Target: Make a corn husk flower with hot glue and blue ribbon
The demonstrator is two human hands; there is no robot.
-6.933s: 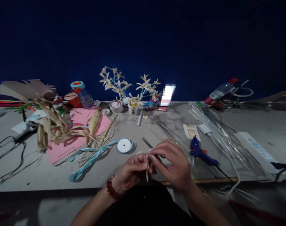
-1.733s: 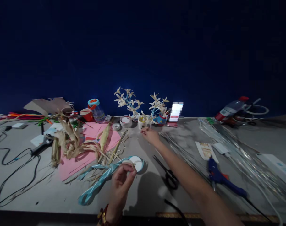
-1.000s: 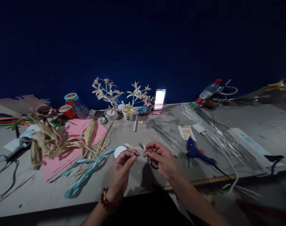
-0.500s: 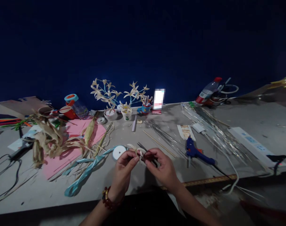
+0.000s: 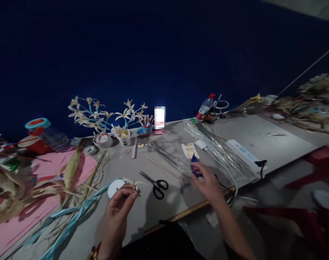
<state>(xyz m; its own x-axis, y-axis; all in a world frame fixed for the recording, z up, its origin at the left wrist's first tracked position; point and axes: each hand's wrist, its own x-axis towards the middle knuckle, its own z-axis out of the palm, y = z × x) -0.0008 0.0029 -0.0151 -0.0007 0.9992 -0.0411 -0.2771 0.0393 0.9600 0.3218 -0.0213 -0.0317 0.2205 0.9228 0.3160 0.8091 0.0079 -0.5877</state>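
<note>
My left hand (image 5: 119, 206) is closed in a pinch on a small pale husk flower (image 5: 135, 187), its narrow petals sticking out past the fingertips. A white spool (image 5: 116, 187) of light blue ribbon lies just behind that hand. On the right, my right hand (image 5: 208, 182) has its fingers around a blue hot glue gun (image 5: 194, 159), which rests on the table with its nozzle by a small printed card (image 5: 188, 151). Most of the gun is hidden under the hand. Black-handled scissors (image 5: 155, 184) lie between my two hands.
Husk flowers on blue stems (image 5: 90, 112) stand in cups at the back. Pink paper (image 5: 84, 168) and dry husks (image 5: 7, 202) spread leftward. Thin wires (image 5: 167, 157), a wooden stick (image 5: 164, 168), a power strip (image 5: 243, 153) and a bottle (image 5: 205, 108) are farther right.
My right hand has left the flower and moved right onto the glue gun. The flower stays in my left hand. The scissors are now uncovered, and the view has turned right.
</note>
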